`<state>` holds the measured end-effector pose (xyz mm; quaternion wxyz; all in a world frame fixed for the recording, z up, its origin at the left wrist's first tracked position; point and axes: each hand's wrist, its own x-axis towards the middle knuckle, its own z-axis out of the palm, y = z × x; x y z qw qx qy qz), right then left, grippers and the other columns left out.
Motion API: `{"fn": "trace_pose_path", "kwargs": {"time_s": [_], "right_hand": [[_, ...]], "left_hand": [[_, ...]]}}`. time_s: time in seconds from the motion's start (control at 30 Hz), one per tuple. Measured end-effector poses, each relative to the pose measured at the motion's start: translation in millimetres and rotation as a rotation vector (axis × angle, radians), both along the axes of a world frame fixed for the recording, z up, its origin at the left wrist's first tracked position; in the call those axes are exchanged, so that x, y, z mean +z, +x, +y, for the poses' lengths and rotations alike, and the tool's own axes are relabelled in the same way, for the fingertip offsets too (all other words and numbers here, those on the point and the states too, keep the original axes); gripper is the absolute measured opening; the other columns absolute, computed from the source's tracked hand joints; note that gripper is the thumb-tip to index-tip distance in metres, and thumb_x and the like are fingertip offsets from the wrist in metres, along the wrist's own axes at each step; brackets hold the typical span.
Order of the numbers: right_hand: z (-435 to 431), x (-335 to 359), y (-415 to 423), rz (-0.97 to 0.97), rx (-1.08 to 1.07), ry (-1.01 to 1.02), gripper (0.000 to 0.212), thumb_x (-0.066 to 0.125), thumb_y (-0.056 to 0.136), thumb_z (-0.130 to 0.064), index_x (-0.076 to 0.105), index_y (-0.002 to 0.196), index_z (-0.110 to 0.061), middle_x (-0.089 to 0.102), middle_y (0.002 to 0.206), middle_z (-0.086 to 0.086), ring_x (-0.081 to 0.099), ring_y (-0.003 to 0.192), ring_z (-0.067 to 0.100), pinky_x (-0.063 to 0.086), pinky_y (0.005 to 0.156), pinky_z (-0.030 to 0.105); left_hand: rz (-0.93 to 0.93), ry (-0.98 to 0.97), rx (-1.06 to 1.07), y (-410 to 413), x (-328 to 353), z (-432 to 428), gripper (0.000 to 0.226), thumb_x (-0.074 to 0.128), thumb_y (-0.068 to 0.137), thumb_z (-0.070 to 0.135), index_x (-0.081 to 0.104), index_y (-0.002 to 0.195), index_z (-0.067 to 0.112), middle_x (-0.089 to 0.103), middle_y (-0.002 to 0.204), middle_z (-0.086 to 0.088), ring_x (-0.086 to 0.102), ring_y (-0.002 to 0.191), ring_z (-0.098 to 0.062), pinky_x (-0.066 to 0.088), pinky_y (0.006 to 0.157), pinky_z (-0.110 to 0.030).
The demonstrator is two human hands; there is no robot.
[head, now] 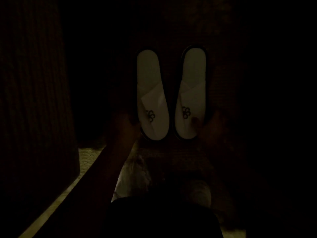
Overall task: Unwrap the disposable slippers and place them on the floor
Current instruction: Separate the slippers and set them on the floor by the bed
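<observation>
The scene is very dark. Two white slippers lie side by side on the dark floor, toes toward me, each with a dark logo on its strap. My left hand [125, 124] touches the outer near edge of the left slipper [151, 93]. On the right slipper [192, 90], my right hand [212, 127] grips the near end, with the thumb resting on its white top. No wrapper shows on either slipper.
A tall ribbed dark surface [34, 100] stands at the left. A lighter woven strip of floor [89, 160] runs along its base. Something crumpled and pale [135, 179], perhaps a wrapper, lies under my left forearm. My dark clothing fills the bottom.
</observation>
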<state>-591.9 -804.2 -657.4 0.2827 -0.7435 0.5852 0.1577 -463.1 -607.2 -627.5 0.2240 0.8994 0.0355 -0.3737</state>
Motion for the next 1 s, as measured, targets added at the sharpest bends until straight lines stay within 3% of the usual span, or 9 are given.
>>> {"fn": "trace_pose_path", "kwargs": {"time_s": [0.1,0.17,0.27,0.37,0.43,0.57,0.67,0.83,1.0], "right_hand": [[2,9,5,-0.024,0.266,-0.186,0.072,0.064,0.083,-0.041,0.036,0.143,-0.014,0.039,0.144,0.023,0.036,0.130,0.043,0.029,0.107,0.059],[6,12,5,-0.080,0.485,-0.198,0.073,0.061,0.085,-0.044,0.032,0.147,-0.021,0.035,0.149,0.022,0.036,0.133,0.042,0.023,0.110,0.055],[11,8,0,-0.131,0.664,-0.107,0.081,0.061,0.083,-0.045,0.023,0.150,-0.022,0.012,0.159,0.019,0.021,0.143,0.041,0.012,0.115,0.050],[13,7,-3,-0.086,0.679,-0.084,0.087,0.070,0.080,-0.035,0.022,0.151,-0.022,0.007,0.160,0.018,0.017,0.145,0.040,0.012,0.116,0.050],[17,9,-5,-0.095,0.739,-0.190,0.086,0.074,0.074,-0.032,0.034,0.147,-0.014,0.023,0.155,0.024,0.031,0.139,0.042,0.024,0.111,0.054],[26,5,-13,-0.080,0.736,-0.200,0.095,0.081,0.067,-0.033,0.033,0.146,-0.014,0.028,0.152,0.027,0.032,0.139,0.041,0.025,0.111,0.055],[27,3,-17,-0.105,0.770,-0.275,0.095,0.086,0.060,-0.031,0.042,0.141,-0.008,0.038,0.145,0.031,0.039,0.133,0.044,0.028,0.109,0.057],[30,2,-19,-0.127,0.767,-0.262,0.091,0.081,0.064,-0.029,0.040,0.142,-0.009,0.031,0.150,0.028,0.033,0.135,0.041,0.041,0.098,0.063],[32,-3,-24,-0.056,0.734,-0.151,0.096,0.079,0.071,-0.031,0.026,0.150,-0.020,0.018,0.158,0.021,0.024,0.142,0.043,0.029,0.111,0.057]], "left_hand": [[-0.270,-0.124,-0.172,6,12,-21,0.052,0.060,0.088,0.028,0.046,0.136,0.014,0.049,0.138,-0.016,0.051,0.121,-0.032,0.046,0.097,-0.047],[-0.272,-0.170,-0.334,-1,19,-36,0.068,0.060,0.090,0.028,0.025,0.148,0.024,0.022,0.156,-0.016,0.039,0.134,-0.030,0.040,0.104,-0.042],[-0.160,-0.114,-0.614,-27,-1,-33,0.080,0.064,0.087,0.024,0.015,0.149,0.031,-0.003,0.160,-0.018,0.039,0.135,-0.033,0.045,0.100,-0.044],[-0.168,-0.136,-0.632,-41,-20,-22,0.091,0.071,0.079,0.012,0.012,0.139,0.045,0.000,0.159,-0.018,0.051,0.124,-0.039,0.053,0.087,-0.052],[-0.168,-0.166,-0.626,-44,-24,-18,0.091,0.072,0.078,0.009,0.011,0.134,0.047,0.007,0.159,-0.017,0.047,0.129,-0.038,0.053,0.087,-0.052],[-0.150,-0.103,-0.624,-48,-10,-18,0.086,0.065,0.085,0.013,0.012,0.145,0.044,0.010,0.160,-0.010,0.048,0.130,-0.031,0.054,0.087,-0.041],[-0.223,-0.023,-0.637,-53,-1,-20,0.078,0.063,0.088,0.018,0.016,0.148,0.033,0.017,0.159,-0.008,0.060,0.116,-0.025,0.053,0.076,-0.032],[-0.141,-0.072,-0.574,-58,-2,-12,0.078,0.057,0.091,0.014,0.010,0.149,0.035,0.013,0.160,-0.003,0.051,0.128,-0.025,0.053,0.088,-0.037],[-0.140,-0.044,-0.610,-62,-4,-7,0.075,0.055,0.092,0.016,0.010,0.149,0.035,0.013,0.160,0.001,0.052,0.127,-0.021,0.051,0.084,-0.031]]}}
